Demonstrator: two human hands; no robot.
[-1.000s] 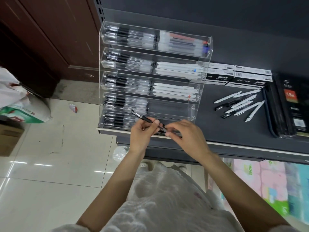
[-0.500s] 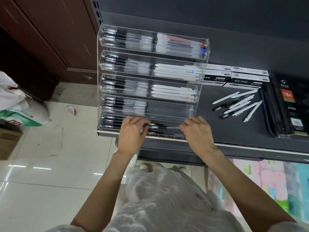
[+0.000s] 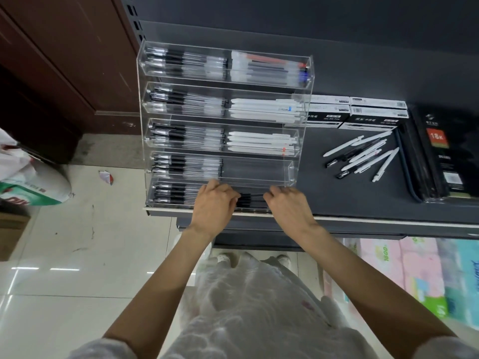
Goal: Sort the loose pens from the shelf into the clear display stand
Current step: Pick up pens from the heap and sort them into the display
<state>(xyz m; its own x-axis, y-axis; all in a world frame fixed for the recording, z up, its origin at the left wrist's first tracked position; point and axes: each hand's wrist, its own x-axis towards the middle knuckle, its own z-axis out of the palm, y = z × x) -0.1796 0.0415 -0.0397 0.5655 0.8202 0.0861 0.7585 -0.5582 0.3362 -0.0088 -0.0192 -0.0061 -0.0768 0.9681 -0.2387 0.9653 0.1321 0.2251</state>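
Head view: we log boxed pens (image 3: 355, 112), loose pens (image 3: 363, 155) aside; our left hand (image 3: 212, 207) and right hand (image 3: 290, 207), fingers curled, grip unclear, now lower into clear display stand (image 3: 302, 104), pen released.

I see black-and-white boxes (image 3: 357, 111) stacked at the back of the dark shelf (image 3: 363, 200), with black packs (image 3: 445, 156) to their right, one bearing a red label. Below the shelf sit pastel tissue packs (image 3: 414, 275). On the tiled floor (image 3: 77, 255) lie a white sack (image 3: 31, 182), a cardboard box (image 3: 10, 231) and a paper scrap (image 3: 106, 176). A brown door (image 3: 57, 60) stands beyond.
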